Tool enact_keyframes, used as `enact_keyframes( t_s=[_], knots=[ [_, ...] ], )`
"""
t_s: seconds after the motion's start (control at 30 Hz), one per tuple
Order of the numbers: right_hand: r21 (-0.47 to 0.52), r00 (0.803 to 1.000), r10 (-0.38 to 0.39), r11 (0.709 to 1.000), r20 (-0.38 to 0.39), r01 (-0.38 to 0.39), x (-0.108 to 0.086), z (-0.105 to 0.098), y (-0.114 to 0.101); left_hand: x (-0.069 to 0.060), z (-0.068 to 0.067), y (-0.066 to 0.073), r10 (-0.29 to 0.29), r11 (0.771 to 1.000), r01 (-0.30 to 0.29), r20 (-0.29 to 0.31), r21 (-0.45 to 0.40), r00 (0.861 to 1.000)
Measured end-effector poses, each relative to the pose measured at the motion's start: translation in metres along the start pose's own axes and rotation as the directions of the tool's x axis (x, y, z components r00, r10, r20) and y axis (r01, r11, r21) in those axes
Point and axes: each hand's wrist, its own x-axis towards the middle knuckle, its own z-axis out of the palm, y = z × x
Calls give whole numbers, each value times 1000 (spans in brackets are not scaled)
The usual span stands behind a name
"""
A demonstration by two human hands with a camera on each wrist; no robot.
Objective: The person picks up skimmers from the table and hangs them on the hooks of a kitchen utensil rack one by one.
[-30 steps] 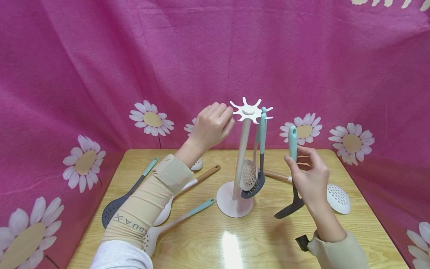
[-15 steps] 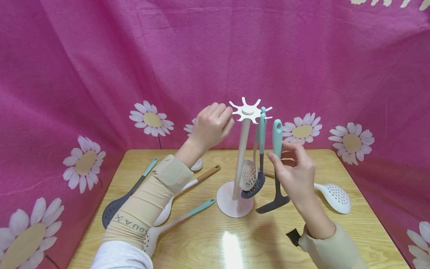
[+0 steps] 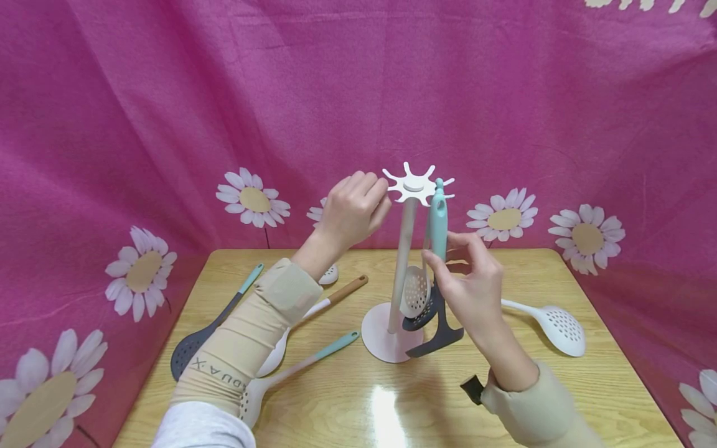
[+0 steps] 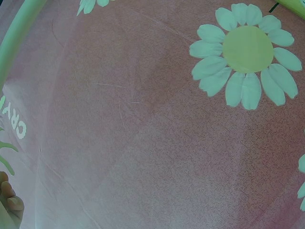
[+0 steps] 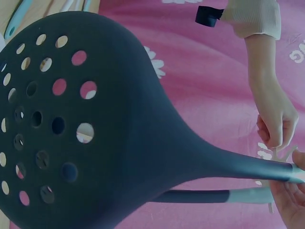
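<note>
In the head view, my right hand (image 3: 473,280) pinches the mint handle of a dark slotted turner (image 3: 439,233) and holds it upright before the rack. Its broad holed head fills much of the right wrist view (image 5: 109,114). The handle's hole is level with the rack's arm tips; I cannot tell if it touches one. My left hand (image 3: 355,208), fingers curled, pinches an arm on the left of the white utensil rack (image 3: 404,261). A pale skimmer (image 3: 416,292) and a dark slotted utensil (image 3: 417,322) hang on the rack's right side, partly hidden by the turner.
Left of the rack lie a dark skimmer (image 3: 187,351), a wooden-handled utensil (image 3: 347,289), a pale mint-handled skimmer (image 3: 336,345) and a partly hidden white holed head (image 3: 329,275). A white skimmer (image 3: 562,330) lies on the right of the wooden table (image 3: 605,404). Pink flowered cloth surrounds it.
My right hand has moved left with the slotted turner, bringing it from the right side to the front of the hanging utensils. My left hand has stayed at the rack.
</note>
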Motion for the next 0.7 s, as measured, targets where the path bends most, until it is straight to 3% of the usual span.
enact_keyframes(
  t_s=[0.7],
  knots=[
    [-30,1000,19,999,21,-18,-4,17,11,0,0,1,-11,1000,11,9,-1,1000]
  ],
)
